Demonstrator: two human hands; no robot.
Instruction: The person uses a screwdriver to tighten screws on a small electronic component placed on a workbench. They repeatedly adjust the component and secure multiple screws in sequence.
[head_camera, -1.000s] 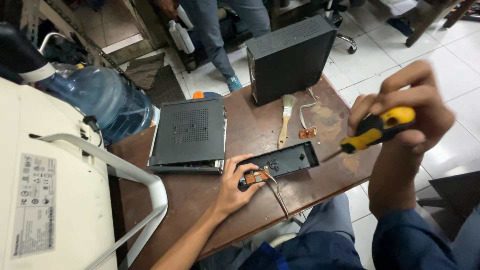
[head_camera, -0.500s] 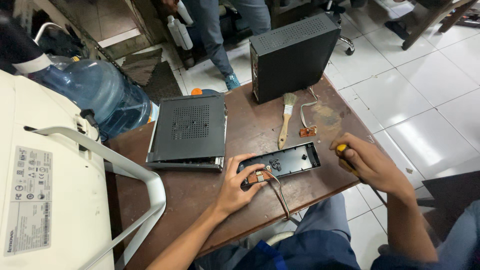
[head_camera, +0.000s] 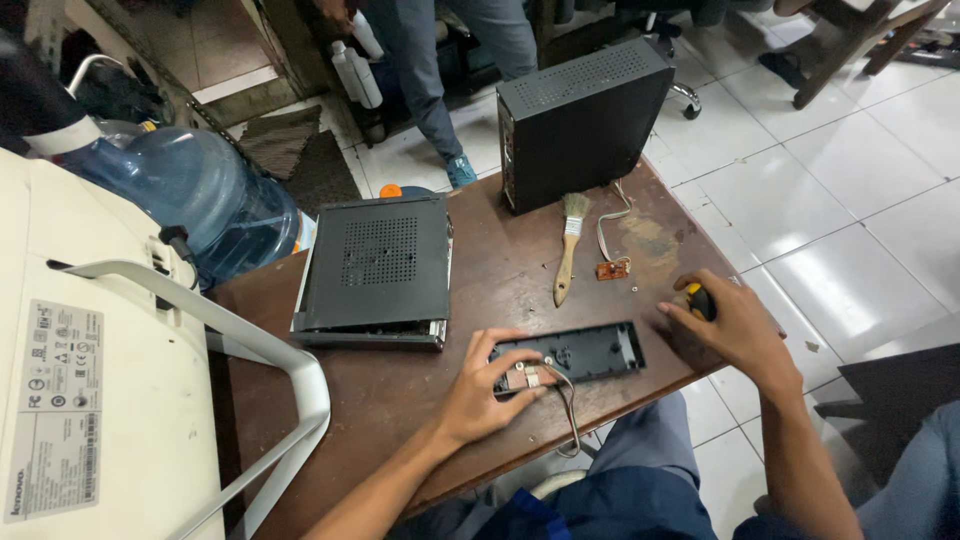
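A long black plastic panel (head_camera: 578, 352) lies flat near the front edge of the desk (head_camera: 400, 400), its hollow inner side up. A small circuit board (head_camera: 527, 377) with a thin cable (head_camera: 568, 405) sits at the panel's left end; the cable hangs over the front edge. The left hand (head_camera: 478, 392) is laid on that end, its fingers curled and pressed onto the small board and the panel rim.

The panel is judged light, thin and somewhat flexible, with clips that may snap; it is best taken by its long edges. The small board is judged fragile and should be held by its edges, never pulled by the cable.

The right hand (head_camera: 728, 325) rests at the right edge of the desk, its fingers closed around a yellow-and-black screwdriver (head_camera: 699, 300), of which only the handle end is seen.

Farther back, a wooden-handled brush (head_camera: 567, 250) and a small orange board with a grey lead (head_camera: 612, 268) lie mid-desk. A flat black vented case (head_camera: 375, 270) sits toward the left edge, and an upright black computer case (head_camera: 585, 120) stands at the rear edge. A white device (head_camera: 80, 400) and a blue water jug (head_camera: 190, 195) are seen at the left.

Compared with the earlier frames, the right hand has been lowered from a raised position to the desk edge; the left hand has stayed on the panel.
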